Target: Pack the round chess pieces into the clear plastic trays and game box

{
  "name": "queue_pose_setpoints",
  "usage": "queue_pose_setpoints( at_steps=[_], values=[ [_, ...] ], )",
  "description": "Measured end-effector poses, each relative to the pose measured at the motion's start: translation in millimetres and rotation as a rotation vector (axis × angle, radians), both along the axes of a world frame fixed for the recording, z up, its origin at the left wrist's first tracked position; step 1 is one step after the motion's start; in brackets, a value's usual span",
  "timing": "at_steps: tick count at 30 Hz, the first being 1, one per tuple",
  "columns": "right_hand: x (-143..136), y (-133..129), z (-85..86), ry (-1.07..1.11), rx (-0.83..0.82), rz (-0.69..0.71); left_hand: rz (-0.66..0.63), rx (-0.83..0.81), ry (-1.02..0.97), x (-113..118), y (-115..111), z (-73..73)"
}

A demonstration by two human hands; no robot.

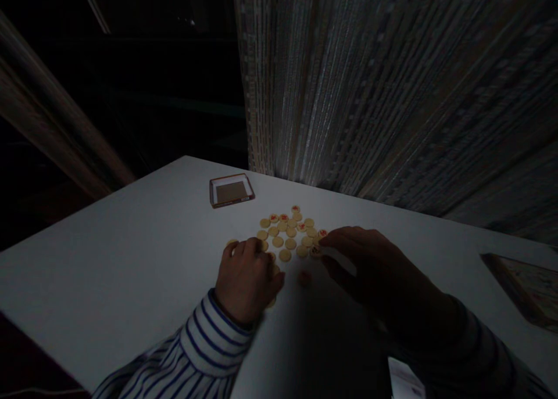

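Observation:
Several round, pale yellow wooden discs (290,244) lie loosely spread on the white table (143,254); a few show red characters, and one near my right hand has a dark character. My left hand (246,280) rests palm down over the discs at the near left, fingers bent and slightly apart, partly covering some of them. At the right edge of the group, my right hand (370,265) has its thumb and fingers apart, fingertips at the discs there. A single reddish disc (304,279) lies in shadow between both hands.
An open shallow box (231,190) stands near the table's back edge. At the right edge lies a flat box or lid with a printed surface (529,286). A lit phone-like object (405,378) is at the near edge. Curtains (349,91) hang behind the table.

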State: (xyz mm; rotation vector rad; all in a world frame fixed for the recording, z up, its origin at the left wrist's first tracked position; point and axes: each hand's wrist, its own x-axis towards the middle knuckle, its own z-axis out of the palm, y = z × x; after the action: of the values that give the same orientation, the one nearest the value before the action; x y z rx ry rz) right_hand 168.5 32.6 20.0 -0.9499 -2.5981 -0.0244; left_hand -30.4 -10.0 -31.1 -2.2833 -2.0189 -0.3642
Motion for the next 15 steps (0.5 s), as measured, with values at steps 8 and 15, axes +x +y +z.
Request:
queue_pose_setpoints(
  at_steps=[8, 15],
  values=[
    [-0.3, 0.1, 2.1, -0.027, 0.006, -0.015, -0.009, -0.005, 0.001, -0.4, 0.0, 1.4],
    [2.8, 1.6, 0.4, -0.022, 0.001, -0.021, -0.016, 0.012, -0.031, -1.4, 1.3, 0.8]
  ],
)
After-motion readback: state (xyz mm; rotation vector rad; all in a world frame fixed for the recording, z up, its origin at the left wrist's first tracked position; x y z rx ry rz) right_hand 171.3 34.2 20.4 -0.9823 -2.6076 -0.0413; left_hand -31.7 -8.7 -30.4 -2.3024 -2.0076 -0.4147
